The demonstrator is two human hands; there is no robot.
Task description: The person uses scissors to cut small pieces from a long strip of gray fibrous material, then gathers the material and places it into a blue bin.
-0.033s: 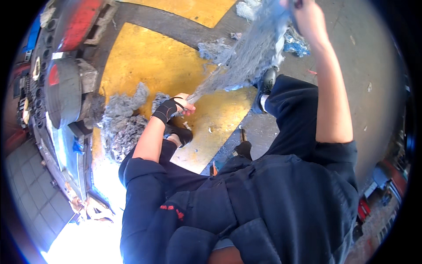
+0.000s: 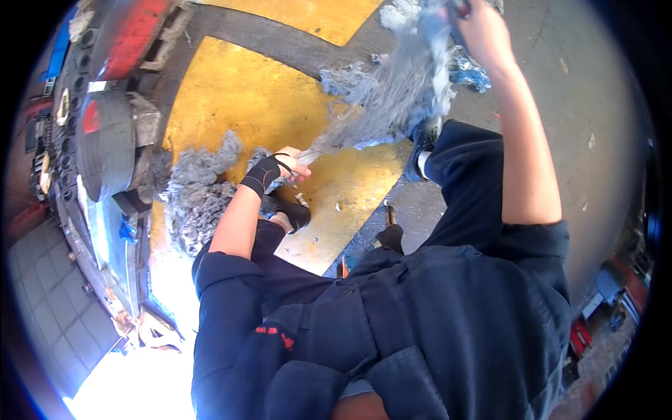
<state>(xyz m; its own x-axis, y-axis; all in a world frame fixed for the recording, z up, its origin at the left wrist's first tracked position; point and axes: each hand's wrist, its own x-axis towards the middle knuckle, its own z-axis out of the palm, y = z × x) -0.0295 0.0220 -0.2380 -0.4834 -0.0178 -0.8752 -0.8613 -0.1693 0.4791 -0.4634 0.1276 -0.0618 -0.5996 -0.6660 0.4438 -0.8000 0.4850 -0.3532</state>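
Note:
A long bundle of grey fibres (image 2: 395, 101) stretches between my hands, slightly smeared by motion. My left hand (image 2: 291, 164), with a black wrist wrap (image 2: 262, 174), is closed round its narrow lower end. The bundle spreads wide toward my right hand (image 2: 484, 36), which is raised at the top edge and closed round something dark (image 2: 462, 8). What that dark thing is cannot be made out, as the frame cuts it off. Grey fluffy clumps (image 2: 203, 185) lie beside my left forearm. More loose tufts (image 2: 346, 80) and a blue-white clump (image 2: 469, 73) lie behind the bundle.
Yellow painted panels (image 2: 238, 91) mark the dark floor. A low machine with red and grey parts (image 2: 105, 143) runs along the left. My black shoes (image 2: 288, 212) rest near the fibres. Red and blue items (image 2: 581, 334) sit at the far right.
My right hand has shifted slightly left and up, and the wide end of the bundle has swung with it. The left hand keeps its hold in nearly the same place.

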